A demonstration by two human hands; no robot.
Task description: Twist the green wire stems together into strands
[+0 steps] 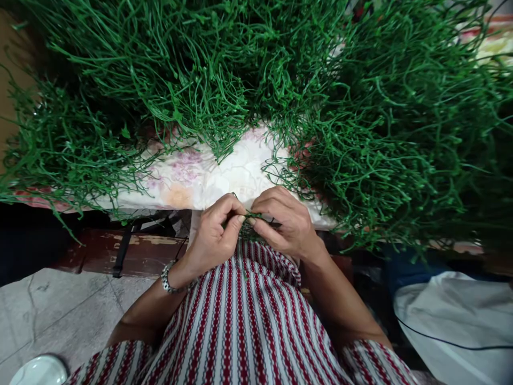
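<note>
Item 1, green sprig (pixel 253 216): a small piece of thin green stem, lying between your two hands at the near edge of the table, just above your lap. Both hands touch it; it bridges the short gap between your fingertips.

Item 2, your left hand (pixel 212 235): curled narrow, thumb and forefinger pinched on the left end of the green sprig. The other fingers are folded under. A beaded bracelet (pixel 168 280) sits on this wrist.

Item 3, your right hand (pixel 286 222): likewise closed narrow, fingertips pressed on the right end of the same sprig, knuckles up, almost touching the left hand.

Item 4, green stem heap (pixel 224 69): a large tangled mass of thin green stems, piled across the far and both side parts of the table. It rises well beyond your hands; loose strands trail down to just beside your right hand.

Item 5, floral cloth (pixel 200 176): pale, with pink and orange blooms, covering the table; a bare patch shows directly beyond your hands, between the two flanks of the heap.

Item 6, striped garment (pixel 244 321): red and white stripes, over your lap and arms, below the hands.

Item 7, white cloth bundle (pixel 452 315): at lower right, well apart from the hands, with a dark cord across it.

Item 8, white dish (pixel 38 371): at lower left on the grey floor, partly cut off.
</note>
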